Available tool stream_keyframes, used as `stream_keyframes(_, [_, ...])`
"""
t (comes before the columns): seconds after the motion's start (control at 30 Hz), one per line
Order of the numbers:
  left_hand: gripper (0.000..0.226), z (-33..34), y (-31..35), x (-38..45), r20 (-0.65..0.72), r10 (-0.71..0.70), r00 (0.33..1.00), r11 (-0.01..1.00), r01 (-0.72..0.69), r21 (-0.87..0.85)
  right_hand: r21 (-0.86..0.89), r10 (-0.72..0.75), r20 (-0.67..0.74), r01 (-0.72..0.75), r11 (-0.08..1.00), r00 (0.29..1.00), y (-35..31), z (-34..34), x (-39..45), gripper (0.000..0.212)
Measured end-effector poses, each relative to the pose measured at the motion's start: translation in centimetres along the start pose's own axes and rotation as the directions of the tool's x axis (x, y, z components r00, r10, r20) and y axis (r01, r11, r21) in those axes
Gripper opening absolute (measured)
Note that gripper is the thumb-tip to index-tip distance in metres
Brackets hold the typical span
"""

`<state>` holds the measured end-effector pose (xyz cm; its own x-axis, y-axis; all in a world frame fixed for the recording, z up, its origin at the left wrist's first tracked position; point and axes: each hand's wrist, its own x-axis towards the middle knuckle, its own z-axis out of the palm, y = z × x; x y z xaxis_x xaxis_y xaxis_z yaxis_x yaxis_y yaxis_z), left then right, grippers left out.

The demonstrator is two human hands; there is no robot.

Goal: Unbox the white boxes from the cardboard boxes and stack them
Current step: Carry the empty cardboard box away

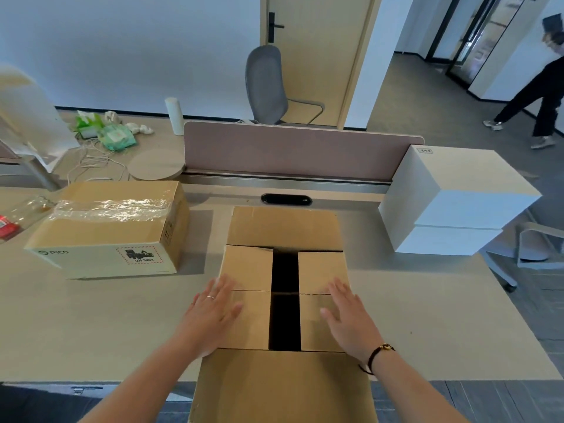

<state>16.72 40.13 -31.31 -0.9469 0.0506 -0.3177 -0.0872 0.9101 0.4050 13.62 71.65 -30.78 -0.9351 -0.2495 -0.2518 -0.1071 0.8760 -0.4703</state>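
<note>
Open cardboard box at table centre; sealed cardboard box left; 2 stacked white boxes right; divider behind.

A grey office chair stands before a wooden door; green wipe packets and white cables lie on the desk.

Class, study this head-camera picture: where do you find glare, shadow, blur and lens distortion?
All in the head view: glare on the clear tape atop the sealed box; soft shadow on the desk right of that box; deep dark in the gap of the open box; blur on the white object at far left; wide-angle bending of the door frame and the walker.
</note>
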Motion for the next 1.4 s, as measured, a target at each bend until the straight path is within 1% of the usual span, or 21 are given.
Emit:
stream_keyframes(0.03, [0.072,-0.4,-0.6,-0.4,-0.036,-0.017,0.999,1.000,0.016,-0.024,-0.005,-0.012,-0.020,0.012,1.000,1.000,0.5,-0.5,-0.4,0.060])
stream_keyframes(0.1, [0.070,-1.1,-2.0,-1.1,-0.082,-0.053,0.995,0.997,0.048,-0.065,-0.048,-0.036,-0.050,0.034,0.998,0.998,1.8,-1.5,-1.4,0.058])
stream_keyframes(0.2, [0.067,-1.3,-4.3,-2.6,-0.101,-0.063,0.993,0.997,0.058,-0.056,-0.081,-0.024,-0.093,0.016,0.997,0.995,3.8,-2.2,-3.0,0.056])
stream_keyframes(0.3, [0.065,-1.0,-5.9,-4.3,-0.050,-0.022,0.999,1.000,0.021,-0.018,-0.114,0.053,-0.072,-0.062,0.992,0.996,6.1,-2.0,-5.0,0.060])
stream_keyframes(0.4, [0.076,-0.6,-6.1,-5.9,0.027,0.022,0.999,0.999,-0.023,0.023,-0.134,0.120,-0.005,-0.120,0.984,0.993,7.3,-1.3,-7.5,0.068])
stream_keyframes(0.47, [0.080,-0.5,-5.6,-6.4,0.033,0.049,0.998,0.999,-0.049,0.022,-0.105,0.155,0.043,-0.150,0.983,0.987,6.9,-1.1,-8.6,0.073])
stream_keyframes(0.53, [0.076,-0.8,-5.1,-6.5,0.039,0.056,0.998,0.998,-0.057,0.030,-0.066,0.187,0.069,-0.183,0.981,0.980,6.1,-1.2,-9.0,0.071])
stream_keyframes(0.63, [0.066,-1.5,-5.1,-6.2,0.050,0.026,0.998,0.999,-0.027,0.020,0.017,0.229,0.036,-0.229,0.973,0.973,5.5,-1.8,-9.1,0.064])
stream_keyframes(0.7, [0.057,-1.7,-5.3,-6.2,0.046,0.020,0.999,0.999,-0.018,-0.039,0.079,0.256,0.024,-0.257,0.963,0.966,5.2,-2.2,-9.0,0.062])
stream_keyframes(0.73, [0.047,-1.7,-5.2,-6.2,0.038,0.013,0.999,0.995,-0.009,-0.102,0.122,0.266,0.009,-0.265,0.957,0.964,4.9,-2.2,-8.9,0.061])
stream_keyframes(0.8, [0.025,-1.5,-4.5,-5.9,-0.024,-0.027,0.999,0.965,0.020,-0.261,0.218,0.296,-0.051,-0.278,0.935,0.954,4.4,-2.1,-8.2,0.060])
stream_keyframes(0.83, [0.024,-1.3,-4.2,-5.5,-0.067,-0.066,0.996,0.942,0.040,-0.334,0.249,0.316,-0.077,-0.288,0.925,0.946,4.1,-2.0,-7.8,0.061])
stream_keyframes(0.9, [0.041,-0.9,-3.5,-4.6,-0.117,-0.152,0.981,0.909,0.092,-0.407,0.284,0.357,-0.094,-0.319,0.904,0.929,3.6,-1.5,-6.7,0.062])
stream_keyframes(0.93, [0.050,-0.7,-3.2,-4.2,-0.116,-0.186,0.976,0.903,0.124,-0.412,0.296,0.379,-0.087,-0.339,0.893,0.921,3.3,-1.2,-6.2,0.063])
stream_keyframes(1.0, [0.058,-0.3,-2.9,-3.7,-0.097,-0.240,0.966,0.888,0.178,-0.424,0.315,0.423,-0.062,-0.384,0.868,0.904,2.9,-0.6,-5.4,0.066])
stream_keyframes(1.07, [0.061,0.1,-2.6,-3.5,-0.093,-0.281,0.955,0.870,0.212,-0.444,0.325,0.465,-0.036,-0.430,0.842,0.884,2.8,0.1,-5.0,0.069])
stream_keyframes(1.17, [0.059,0.8,-2.4,-3.3,-0.091,-0.318,0.944,0.843,0.238,-0.483,0.345,0.506,-0.025,-0.467,0.814,0.862,2.8,0.3,-4.8,0.073])
stream_keyframes(1.27, [0.058,0.7,-2.6,-3.0,-0.070,-0.315,0.946,0.845,0.246,-0.476,0.337,0.509,-0.019,-0.474,0.814,0.861,3.0,0.1,-4.8,0.077])
stream_keyframes(1.4, [0.067,-0.6,-2.7,-2.0,-0.020,-0.305,0.952,0.860,0.267,-0.435,0.304,0.513,-0.006,-0.487,0.819,0.859,3.0,-0.4,-4.7,0.080])
